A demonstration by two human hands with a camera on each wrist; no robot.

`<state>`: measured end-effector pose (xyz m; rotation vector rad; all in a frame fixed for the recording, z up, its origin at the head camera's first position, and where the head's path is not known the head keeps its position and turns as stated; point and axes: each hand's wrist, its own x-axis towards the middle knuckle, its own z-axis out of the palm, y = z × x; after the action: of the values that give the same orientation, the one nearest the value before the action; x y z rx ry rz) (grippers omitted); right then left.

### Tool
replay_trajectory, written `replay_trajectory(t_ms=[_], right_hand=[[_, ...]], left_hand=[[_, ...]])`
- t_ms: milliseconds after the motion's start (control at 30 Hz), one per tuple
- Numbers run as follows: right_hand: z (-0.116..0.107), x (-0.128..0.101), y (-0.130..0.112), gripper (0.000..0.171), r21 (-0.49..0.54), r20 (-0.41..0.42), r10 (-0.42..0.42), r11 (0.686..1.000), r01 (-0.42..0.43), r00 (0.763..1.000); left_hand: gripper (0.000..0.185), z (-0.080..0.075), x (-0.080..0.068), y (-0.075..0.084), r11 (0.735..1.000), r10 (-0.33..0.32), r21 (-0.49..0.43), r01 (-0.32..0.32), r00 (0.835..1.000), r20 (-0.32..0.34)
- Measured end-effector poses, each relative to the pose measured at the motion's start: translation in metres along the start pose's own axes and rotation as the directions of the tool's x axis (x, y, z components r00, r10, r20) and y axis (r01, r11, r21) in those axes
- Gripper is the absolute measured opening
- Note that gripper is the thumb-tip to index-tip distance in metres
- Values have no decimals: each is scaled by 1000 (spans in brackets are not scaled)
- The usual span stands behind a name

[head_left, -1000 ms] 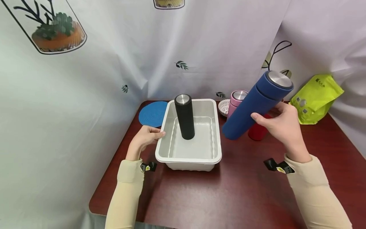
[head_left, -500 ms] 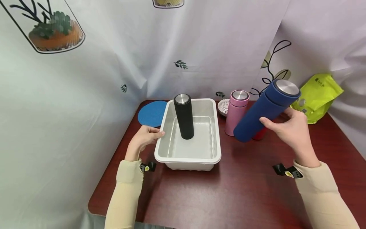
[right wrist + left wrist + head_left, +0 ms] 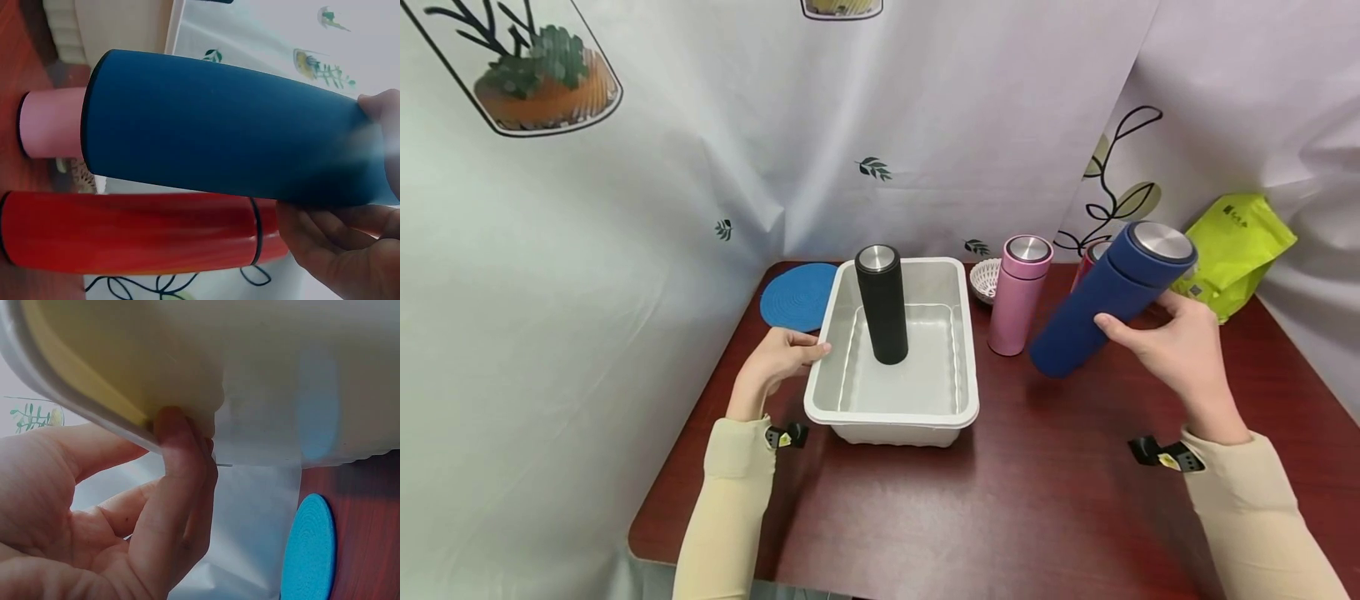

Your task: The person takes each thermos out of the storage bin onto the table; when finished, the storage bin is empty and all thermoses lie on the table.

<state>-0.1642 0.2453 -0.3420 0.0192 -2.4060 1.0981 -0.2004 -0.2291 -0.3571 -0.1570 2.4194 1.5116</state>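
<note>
My right hand (image 3: 1183, 346) grips a blue thermos (image 3: 1097, 308) with a steel-topped lid, tilted with its top leaning right. In the right wrist view the thumb and fingers wrap its upper part, and its base hangs off the table. A red thermos (image 3: 131, 231) stands just behind it, mostly hidden in the head view. To its left a pink thermos (image 3: 1019, 296) stands upright. My left hand (image 3: 781, 362) pinches the left rim of a light grey plastic tub (image 3: 891, 429), fingers under the lip in the left wrist view. Inside the tub a black thermos (image 3: 883, 308) stands upright.
A round blue mat (image 3: 797, 296) lies behind the tub at the left. A small white basket (image 3: 984, 280) sits behind the pink thermos, and a lime-green pouch (image 3: 1240, 250) leans at the back right. A patterned curtain (image 3: 925, 108) hangs along the dark red table's (image 3: 955, 517) back.
My right hand has moved right and slightly down with the blue thermos, away from the tub. The pink thermos has come fully into view. The left hand stays at the rim.
</note>
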Motion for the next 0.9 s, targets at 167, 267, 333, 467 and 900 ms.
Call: replay_trajectory(t_ms=[167,267,333,467,900], right_hand=[[0,-1,9,53,-40,9,31,999,-30,999],[0,-2,16,54,-47,20,50,998,-49,999],[0,-2,21,54,-48,25,56,997,-55,998],[0,-3,30,53,-64,24,68,996,-67,997],[-1,-7,54,51,-146,-10,93,985,-94,996]], left_hand=[[42,0,0,0,1000,4,6,-4,1000,-3],[42,0,1,-1,1000,3,7,-3,1000,-3],[42,0,2,-1,1000,5,9,-5,1000,-2],[43,-1,2,-1,1000,4,12,-4,1000,4],[45,-1,2,-1,1000,-7,8,7,1000,14]])
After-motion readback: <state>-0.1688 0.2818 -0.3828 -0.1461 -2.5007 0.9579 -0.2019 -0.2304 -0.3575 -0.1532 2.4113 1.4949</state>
